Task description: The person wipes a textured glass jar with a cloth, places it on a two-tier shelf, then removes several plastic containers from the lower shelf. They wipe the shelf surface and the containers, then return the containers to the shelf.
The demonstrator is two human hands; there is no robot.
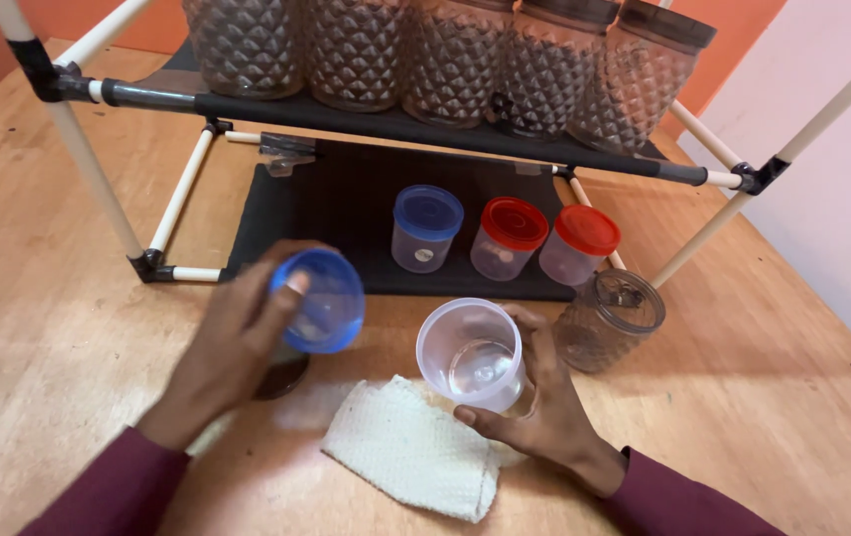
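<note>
Two hands are seen from the head camera, low over a wooden table point(68, 328). The blue lid point(319, 300) is held in the left hand point(237, 347), fingers curled behind it and the thumb pressed at its left rim, so that its hollow side is turned toward the camera. To the right, the clear plastic container point(472, 354) is gripped by the right hand point(542, 402) — thumb at its near side, fingers wrapped round the far side — and it is tilted with its open mouth toward the viewer. A white cloth point(415, 452) lies on the table just near of both hands, partly under the right wrist.

On the far side, a blue-lidded tub point(426, 227) and two red-lidded tubs point(544, 241) stand on the rack's lower black shelf point(346, 199). A textured glass jar point(607, 320) stands just right of the held container. A dark round object under the left hand is mostly hidden — it cannot be identified. The patterned jars point(445, 55) on the upper shelf are cut off at the frame's top.
</note>
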